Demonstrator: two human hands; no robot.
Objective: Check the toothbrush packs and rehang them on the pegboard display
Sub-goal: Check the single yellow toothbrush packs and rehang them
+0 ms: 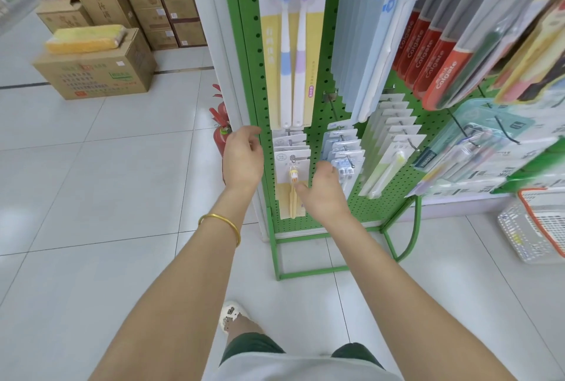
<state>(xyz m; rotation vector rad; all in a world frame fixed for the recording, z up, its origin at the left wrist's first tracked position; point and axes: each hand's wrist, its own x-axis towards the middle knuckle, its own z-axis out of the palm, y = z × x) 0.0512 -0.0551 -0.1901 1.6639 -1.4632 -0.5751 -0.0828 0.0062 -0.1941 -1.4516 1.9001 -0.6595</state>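
Head: toothbrush pack hangs between left hand, right hand fingers.

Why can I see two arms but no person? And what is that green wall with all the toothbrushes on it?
The camera sits on the person's head and looks down, so you see only their own arms. The green wall is a shop pegboard with hooks. The left hand is beside its edge and holds nothing. The right hand is next to the yellow toothbrush pack, which hangs on a low hook. I cannot tell whether it grips the pack. Cardboard boxes stand on the floor.
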